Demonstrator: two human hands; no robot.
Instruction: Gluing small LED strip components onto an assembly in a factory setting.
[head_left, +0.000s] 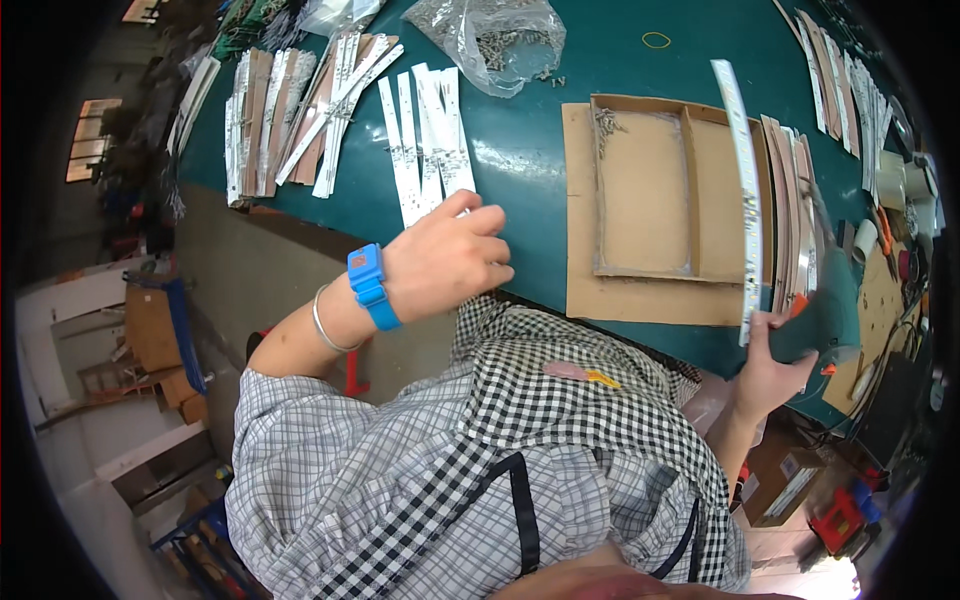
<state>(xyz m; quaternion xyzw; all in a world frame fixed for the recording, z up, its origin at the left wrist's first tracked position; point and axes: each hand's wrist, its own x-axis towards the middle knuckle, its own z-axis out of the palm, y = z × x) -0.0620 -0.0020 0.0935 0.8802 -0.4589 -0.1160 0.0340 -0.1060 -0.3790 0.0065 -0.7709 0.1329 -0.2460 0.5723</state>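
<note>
My right hand (770, 378) is at the right front edge of the table. Its thumb lies against the lower end of a long white LED strip board (742, 170), which slants up beside a shallow cardboard tray (640, 270). My left hand (448, 255), with a blue wristwatch-like band and a bangle on the wrist, is over the near end of a small fan of white strip boards (428, 130). Its fingers are curled, and what they pinch, if anything, is hidden behind them.
Bundles of strip boards with brown backs (262, 120) lie at the left; more strip boards (790, 210) stand right of the tray. A clear bag of small metal parts (500, 45) sits at the back, near a yellow rubber band (656, 40). Small parts (606, 122) lie in the tray's corner.
</note>
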